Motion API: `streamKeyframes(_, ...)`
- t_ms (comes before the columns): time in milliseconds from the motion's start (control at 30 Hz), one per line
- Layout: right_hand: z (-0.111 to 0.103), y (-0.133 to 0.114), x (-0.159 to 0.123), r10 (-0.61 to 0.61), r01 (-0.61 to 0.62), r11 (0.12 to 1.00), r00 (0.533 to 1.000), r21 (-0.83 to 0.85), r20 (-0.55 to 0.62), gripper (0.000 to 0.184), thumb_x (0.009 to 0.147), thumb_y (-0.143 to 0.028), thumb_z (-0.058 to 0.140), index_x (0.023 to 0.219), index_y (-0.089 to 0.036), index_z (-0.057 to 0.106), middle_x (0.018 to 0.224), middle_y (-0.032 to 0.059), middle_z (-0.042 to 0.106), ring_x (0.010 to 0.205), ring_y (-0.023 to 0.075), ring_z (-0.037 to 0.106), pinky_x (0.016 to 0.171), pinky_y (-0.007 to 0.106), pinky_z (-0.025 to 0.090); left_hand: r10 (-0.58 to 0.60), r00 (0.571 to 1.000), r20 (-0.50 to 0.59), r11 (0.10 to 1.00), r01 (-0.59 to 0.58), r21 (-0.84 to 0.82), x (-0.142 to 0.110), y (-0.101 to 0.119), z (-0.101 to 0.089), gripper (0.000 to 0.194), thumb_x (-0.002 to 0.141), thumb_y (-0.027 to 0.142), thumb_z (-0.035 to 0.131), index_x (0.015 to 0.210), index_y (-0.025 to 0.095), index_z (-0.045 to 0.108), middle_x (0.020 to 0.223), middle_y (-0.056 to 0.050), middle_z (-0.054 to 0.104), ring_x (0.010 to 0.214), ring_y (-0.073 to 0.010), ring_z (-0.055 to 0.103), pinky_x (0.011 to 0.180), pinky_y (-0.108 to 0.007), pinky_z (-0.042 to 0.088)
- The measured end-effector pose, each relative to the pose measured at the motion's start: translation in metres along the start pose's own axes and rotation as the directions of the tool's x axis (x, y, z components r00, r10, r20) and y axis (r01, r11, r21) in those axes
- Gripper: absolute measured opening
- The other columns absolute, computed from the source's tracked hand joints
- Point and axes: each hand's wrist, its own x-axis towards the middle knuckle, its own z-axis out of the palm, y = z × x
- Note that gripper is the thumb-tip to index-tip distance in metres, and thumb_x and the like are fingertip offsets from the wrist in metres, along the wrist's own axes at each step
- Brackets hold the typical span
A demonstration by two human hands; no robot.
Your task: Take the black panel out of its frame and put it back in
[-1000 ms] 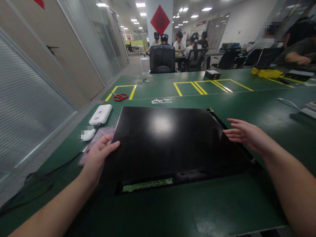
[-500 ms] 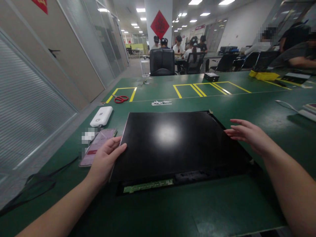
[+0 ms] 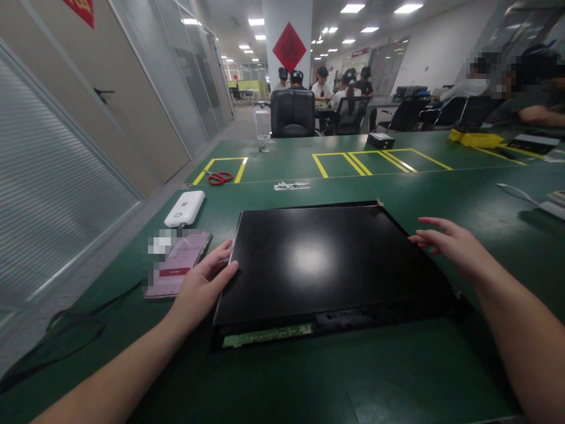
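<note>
A black LCD panel (image 3: 318, 253) lies over a dark frame, with a green circuit board strip (image 3: 267, 335) along the near side. At the panel's left edge, my left hand (image 3: 203, 282) has its thumb on the rim and its fingers at the side, closed on that edge. The panel's left side seems slightly raised. My right hand (image 3: 454, 247) is beside the right edge, fingers stretched and apart. Its fingertips are close to the frame; whether they touch it I cannot tell.
A phone (image 3: 183, 265) and a white power bank (image 3: 185, 208) are left of the panel. Beyond lie red-handled scissors (image 3: 219, 178), small white scraps (image 3: 291, 185) and a black box (image 3: 380, 140). A white cable (image 3: 514, 191) is at right. People sit in the background.
The panel's left side has come down and shifted right, nearer the frame, with my left hand following. My right hand stays beside the right edge, still open.
</note>
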Motion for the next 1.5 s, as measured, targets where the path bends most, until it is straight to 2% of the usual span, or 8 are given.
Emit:
streamKeyframes(133,0.0,0.003,0.002,-0.029,0.03,0.999,1.0,-0.02,0.009,0.053,0.079,-0.035,0.065,0.129,-0.018,0.062,0.094,0.0118,0.076,0.093,0.0248,0.068,0.077,0.034,0.048,0.094,0.995,0.045,0.978,-0.101,0.182,0.005,-0.011,-0.004,0.048,0.082,0.057,0.072,0.115,0.023,0.077,0.16,-0.014,0.051,0.148,-0.0389,0.044,0.119,-0.055,0.038)
streamKeyframes(433,0.002,0.016,0.011,-0.086,0.088,0.981,0.996,-0.173,0.02,0.05,0.079,-0.038,0.067,0.125,-0.02,0.066,0.091,0.0101,0.077,0.092,0.0274,0.069,0.082,0.038,0.048,0.169,0.98,0.104,0.923,-0.194,0.331,0.009,-0.022,-0.01,0.055,0.085,0.06,0.066,0.125,0.023,0.074,0.158,-0.014,0.051,0.147,-0.0376,0.046,0.121,-0.055,0.037)
streamKeyframes(633,0.007,0.007,0.0,-0.121,0.121,0.993,0.98,0.012,0.16,0.048,0.073,-0.045,0.068,0.115,-0.022,0.069,0.104,0.0107,0.079,0.1,0.0278,0.071,0.087,0.04,0.053,0.202,0.97,0.137,0.897,-0.24,0.371,0.009,-0.024,-0.006,0.052,0.086,0.058,0.066,0.124,0.024,0.074,0.158,-0.013,0.051,0.147,-0.037,0.045,0.122,-0.055,0.034)
streamKeyframes(700,0.007,0.009,0.001,-0.176,0.176,0.984,0.974,0.013,0.142,0.042,0.07,-0.043,0.069,0.106,-0.024,0.072,0.107,0.009,0.079,0.103,0.029,0.071,0.095,0.043,0.052,0.21,0.964,0.163,0.886,-0.259,0.386,0.009,-0.025,-0.004,0.047,0.084,0.057,0.068,0.119,0.025,0.076,0.157,-0.013,0.053,0.147,-0.037,0.046,0.122,-0.056,0.034)
streamKeyframes(900,-0.003,0.033,0.031,-0.243,0.239,0.95,0.97,-0.199,0.005,0.032,0.072,-0.043,0.065,0.097,-0.026,0.077,0.101,0.0073,0.08,0.098,0.0305,0.073,0.093,0.045,0.055,0.193,0.968,0.159,0.898,-0.24,0.37,0.01,-0.022,-0.002,0.041,0.084,0.054,0.068,0.111,0.025,0.077,0.153,-0.012,0.058,0.141,-0.0374,0.053,0.118,-0.057,0.039)
streamKeyframes(1100,0.002,0.053,0.051,-0.312,0.326,0.833,0.944,-0.447,0.109,0.034,0.073,-0.041,0.062,0.094,-0.023,0.081,0.107,0.012,0.078,0.1,0.033,0.073,0.095,0.047,0.055,0.216,0.97,0.113,0.909,-0.242,0.339,0.018,-0.042,-0.005,0.043,0.086,0.056,0.065,0.112,0.025,0.078,0.153,-0.013,0.058,0.141,-0.0369,0.054,0.119,-0.057,0.039)
streamKeyframes(1233,0.004,0.054,0.049,-0.331,0.339,0.797,0.937,-0.5,0.108,0.028,0.074,-0.036,0.061,0.089,-0.025,0.082,0.113,0.0123,0.077,0.11,0.0342,0.071,0.102,0.047,0.054,0.231,0.969,0.089,0.911,-0.247,0.33,0.022,-0.051,-0.006,0.045,0.088,0.056,0.063,0.116,0.024,0.077,0.153,-0.013,0.057,0.141,-0.0366,0.054,0.119,-0.057,0.04)
streamKeyframes(1500,0.005,0.057,0.052,-0.334,0.336,0.812,0.938,-0.477,0.094,0.03,0.071,-0.025,0.06,0.09,-0.026,0.083,0.112,0.0097,0.078,0.112,0.0326,0.071,0.101,0.044,0.055,0.258,0.956,0.14,0.845,-0.294,0.448,0.016,-0.035,-0.007,0.046,0.09,0.052,0.061,0.121,0.022,0.076,0.153,-0.016,0.057,0.141,-0.039,0.053,0.118,-0.058,0.041)
